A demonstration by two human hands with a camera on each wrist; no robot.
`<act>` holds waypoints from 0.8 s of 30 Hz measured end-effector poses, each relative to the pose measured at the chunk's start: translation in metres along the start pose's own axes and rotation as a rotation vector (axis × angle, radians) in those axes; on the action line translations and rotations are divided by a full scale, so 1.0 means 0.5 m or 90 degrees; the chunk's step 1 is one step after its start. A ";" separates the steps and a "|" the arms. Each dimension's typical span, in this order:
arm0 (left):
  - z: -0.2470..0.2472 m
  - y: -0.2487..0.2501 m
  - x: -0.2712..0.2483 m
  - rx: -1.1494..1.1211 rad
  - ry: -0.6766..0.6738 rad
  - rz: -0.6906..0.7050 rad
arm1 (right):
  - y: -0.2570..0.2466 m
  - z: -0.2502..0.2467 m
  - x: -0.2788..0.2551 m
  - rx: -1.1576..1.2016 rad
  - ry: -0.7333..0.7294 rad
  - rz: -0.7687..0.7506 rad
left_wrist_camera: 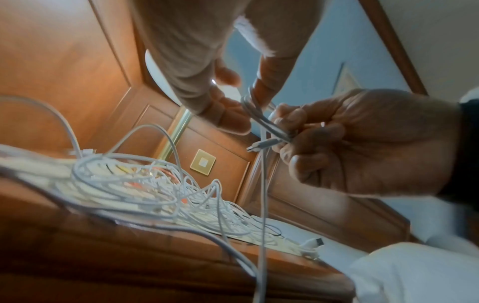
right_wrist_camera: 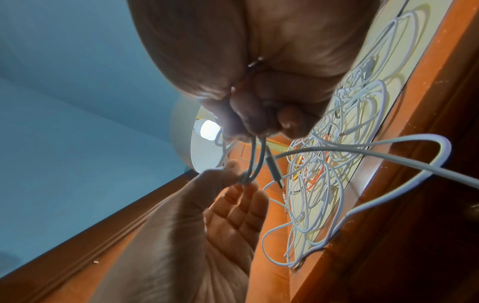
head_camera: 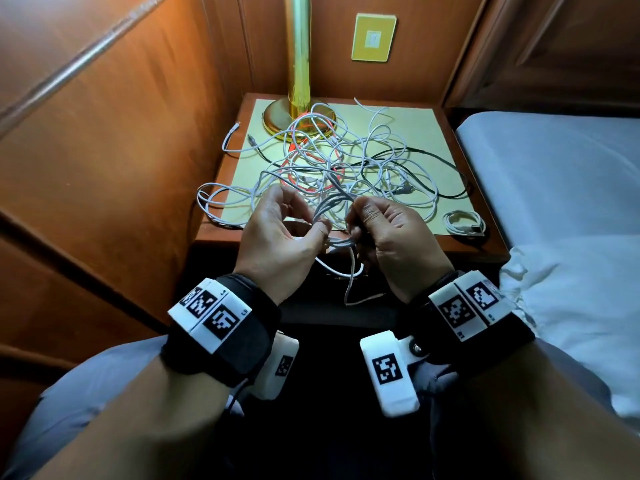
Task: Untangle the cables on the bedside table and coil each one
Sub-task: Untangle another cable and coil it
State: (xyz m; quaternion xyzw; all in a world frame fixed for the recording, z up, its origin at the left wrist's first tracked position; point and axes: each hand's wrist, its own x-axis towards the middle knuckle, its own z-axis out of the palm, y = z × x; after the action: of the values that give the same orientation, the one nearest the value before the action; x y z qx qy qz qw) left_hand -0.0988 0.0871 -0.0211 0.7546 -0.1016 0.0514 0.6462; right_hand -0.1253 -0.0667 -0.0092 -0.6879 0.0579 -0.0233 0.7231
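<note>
A tangle of white, orange and black cables [head_camera: 332, 157] [left_wrist_camera: 155, 184] [right_wrist_camera: 337, 143] covers the bedside table [head_camera: 440, 133]. Just in front of the table's near edge, both hands hold small loops of one white cable [head_camera: 337, 242] [left_wrist_camera: 261, 121] [right_wrist_camera: 252, 160]. My left hand [head_camera: 322, 226] [left_wrist_camera: 249, 108] [right_wrist_camera: 238, 176] pinches the loops between thumb and forefinger, its other fingers loosely spread. My right hand [head_camera: 356, 223] [left_wrist_camera: 298, 133] [right_wrist_camera: 254, 127] grips the other side with curled fingers. A grey plug [left_wrist_camera: 261, 146] [right_wrist_camera: 274, 174] sticks out by the right hand. The cable's slack hangs down below the hands.
One white cable lies coiled [head_camera: 464, 223] at the table's front right corner. A brass lamp [head_camera: 298, 116] stands at the back, partly under the tangle. Wood panelling closes the left and back, with a wall plate [head_camera: 374, 38]. A bed with white sheets [head_camera: 554, 202] lies on the right.
</note>
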 end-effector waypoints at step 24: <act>-0.029 0.047 0.012 -0.367 -0.088 -0.155 | -0.006 -0.075 0.024 -0.199 0.127 -0.183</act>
State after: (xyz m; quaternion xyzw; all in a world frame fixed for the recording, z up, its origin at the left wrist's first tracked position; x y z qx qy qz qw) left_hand -0.0972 0.0976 0.0054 0.5486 -0.0647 -0.1083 0.8265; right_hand -0.1173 -0.1053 -0.0086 -0.7869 0.0332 -0.1849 0.5878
